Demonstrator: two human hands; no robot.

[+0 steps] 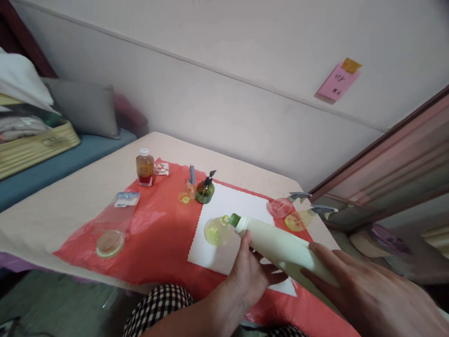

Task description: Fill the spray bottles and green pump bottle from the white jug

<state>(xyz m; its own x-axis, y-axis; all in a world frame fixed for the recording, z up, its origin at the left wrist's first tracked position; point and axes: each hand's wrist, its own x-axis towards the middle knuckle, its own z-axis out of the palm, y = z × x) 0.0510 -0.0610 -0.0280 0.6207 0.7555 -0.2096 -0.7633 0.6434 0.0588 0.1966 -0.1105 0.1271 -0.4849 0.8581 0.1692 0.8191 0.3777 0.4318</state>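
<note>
I see a yellow sprayer (298, 221) at one o'clock from my pale bottle (280, 244), a pump bottle (205, 192) at ten. Left hand (250, 276) and right hand (358, 281) grip it, green end toward ten, axis four-to-ten.

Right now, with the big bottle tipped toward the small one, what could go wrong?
The small bottle appears unheld on the white paper, so a nudge from the green tip of the big bottle might topple it.
Its neck looks narrow, so anything poured could miss and wet the paper.
The left grip looks spread rather than wrapped tightly, so the big bottle might slip.
</note>
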